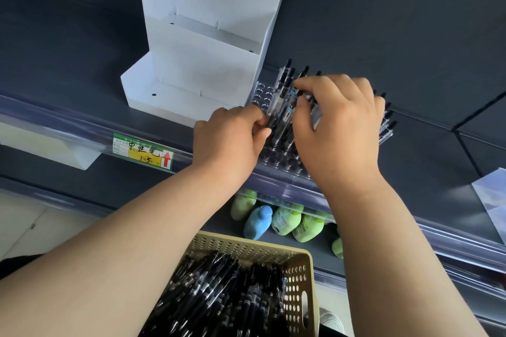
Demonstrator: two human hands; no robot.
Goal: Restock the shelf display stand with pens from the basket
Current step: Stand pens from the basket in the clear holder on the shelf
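**A:** In the head view, where are the hands?

**B:** Both are at the clear display stand on the near edge of the shelf, just right of the white tiered holder.

**A:** And the left hand?

**B:** Its thumb and curled fingers pinch one pen low on the barrel, at the stand's left side. The pen is tilted, tip down.

**A:** The right hand?

**B:** Its fingers arch over the standing pens. Forefinger and thumb seem to clasp their upper barrels, but the palm hides how many.

**A:** And the supply?

**B:** The tan perforated basket sits near, below the forearms, heaped with loose pens.

**A:** Anything else?

**B:** There's a green price label on the rail to the left, and green and blue bottles on the shelf underneath.
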